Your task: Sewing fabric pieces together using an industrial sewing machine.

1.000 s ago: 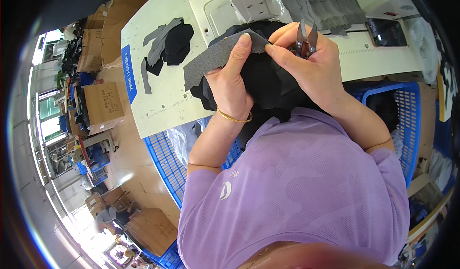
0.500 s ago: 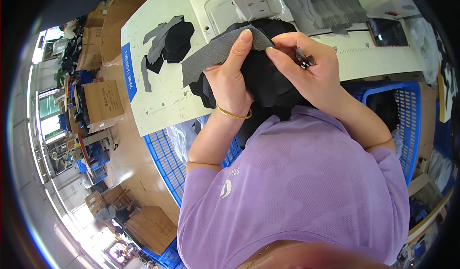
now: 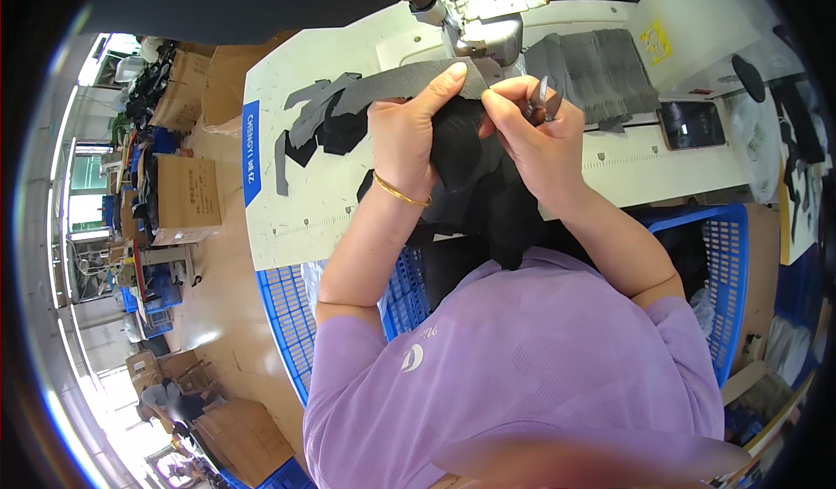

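Observation:
My left hand (image 3: 414,128) pinches a long grey fabric strip (image 3: 392,84) against a bundle of black fabric (image 3: 466,171) held over the white table (image 3: 313,202). My right hand (image 3: 535,136) grips small metal snips (image 3: 540,104) and touches the strip's right end with its fingertips. Both hands sit just below the sewing machine head (image 3: 470,6). A gold bangle circles my left wrist.
Loose grey and black cut pieces (image 3: 318,123) lie at the table's left. A stack of grey strips (image 3: 596,71) lies right of the machine, with a phone (image 3: 692,123) beyond. Blue plastic baskets (image 3: 723,263) stand under the table edge. Cardboard boxes (image 3: 183,193) sit on the floor left.
My hands have lifted the strip and black bundle up toward the machine head. The right hand has turned, so the snips' blades point upward.

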`<state>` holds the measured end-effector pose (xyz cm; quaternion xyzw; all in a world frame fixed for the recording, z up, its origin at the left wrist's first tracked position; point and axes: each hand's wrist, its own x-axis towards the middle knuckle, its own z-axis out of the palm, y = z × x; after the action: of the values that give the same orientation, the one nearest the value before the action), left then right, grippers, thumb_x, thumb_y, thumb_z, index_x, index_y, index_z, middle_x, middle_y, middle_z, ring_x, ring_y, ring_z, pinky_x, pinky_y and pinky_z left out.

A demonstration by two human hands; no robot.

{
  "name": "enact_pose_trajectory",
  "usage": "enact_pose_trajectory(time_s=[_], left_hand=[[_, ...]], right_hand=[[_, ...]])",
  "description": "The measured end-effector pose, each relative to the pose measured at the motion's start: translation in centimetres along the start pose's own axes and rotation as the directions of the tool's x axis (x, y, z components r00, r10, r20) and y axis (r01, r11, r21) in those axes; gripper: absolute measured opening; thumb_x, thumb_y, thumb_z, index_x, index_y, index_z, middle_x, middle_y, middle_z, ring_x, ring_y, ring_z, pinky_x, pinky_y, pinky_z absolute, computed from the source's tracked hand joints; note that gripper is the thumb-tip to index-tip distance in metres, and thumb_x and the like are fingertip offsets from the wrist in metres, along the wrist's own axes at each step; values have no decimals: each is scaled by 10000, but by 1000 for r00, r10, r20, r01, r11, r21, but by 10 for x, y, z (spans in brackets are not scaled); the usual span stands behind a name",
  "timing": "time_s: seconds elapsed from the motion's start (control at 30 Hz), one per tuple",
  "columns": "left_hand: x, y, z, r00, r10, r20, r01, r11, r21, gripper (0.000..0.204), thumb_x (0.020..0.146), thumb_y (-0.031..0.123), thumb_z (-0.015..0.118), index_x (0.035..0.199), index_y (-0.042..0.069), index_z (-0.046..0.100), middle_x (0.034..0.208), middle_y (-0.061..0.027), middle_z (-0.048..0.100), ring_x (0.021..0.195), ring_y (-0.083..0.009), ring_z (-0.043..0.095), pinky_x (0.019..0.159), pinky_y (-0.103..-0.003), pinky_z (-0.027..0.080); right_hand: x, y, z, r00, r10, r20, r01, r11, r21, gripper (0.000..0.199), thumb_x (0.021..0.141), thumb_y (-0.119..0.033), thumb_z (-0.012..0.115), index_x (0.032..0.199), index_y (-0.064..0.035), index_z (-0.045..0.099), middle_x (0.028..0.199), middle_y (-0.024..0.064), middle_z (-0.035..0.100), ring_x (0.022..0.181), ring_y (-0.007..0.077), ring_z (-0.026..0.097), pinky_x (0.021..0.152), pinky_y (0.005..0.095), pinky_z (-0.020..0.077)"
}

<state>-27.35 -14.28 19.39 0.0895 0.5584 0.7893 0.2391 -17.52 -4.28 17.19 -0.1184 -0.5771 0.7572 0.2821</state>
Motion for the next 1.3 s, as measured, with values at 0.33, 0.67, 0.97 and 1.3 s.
enact_pose_trajectory(time_s=[0.33,0.67,0.97,1.3], left_hand=[[37,19,7,998,6,64,-7,1000,30,128,801,1,718,911,-46,674,850,-93,682,688,-149,655,602,-264,532],[42,25,7,997,9,72,-12,999,34,151,781,4,736,899,-72,679,847,-111,685,679,-169,663,593,-273,542],[45,24,1,992,27,124,-29,999,18,141,787,-25,694,907,-98,688,867,-137,690,692,-182,671,605,-272,546],[50,22,0,987,62,150,-67,997,33,145,785,-26,697,914,-90,687,862,-128,688,705,-177,669,625,-272,545]], right_hand=[[31,2,7,995,-91,-34,94,992,83,101,891,-105,622,847,-15,634,654,29,644,550,24,530,488,182,383],[35,6,9,995,-99,-25,101,985,138,100,908,-95,608,851,-17,633,646,26,633,542,10,498,480,178,362],[35,7,9,995,-92,-33,97,979,177,91,910,-85,604,852,-21,633,653,28,633,546,14,499,485,180,362],[35,5,10,994,-98,-40,104,982,160,89,903,-76,602,843,-19,636,653,31,640,543,15,502,481,183,364]])
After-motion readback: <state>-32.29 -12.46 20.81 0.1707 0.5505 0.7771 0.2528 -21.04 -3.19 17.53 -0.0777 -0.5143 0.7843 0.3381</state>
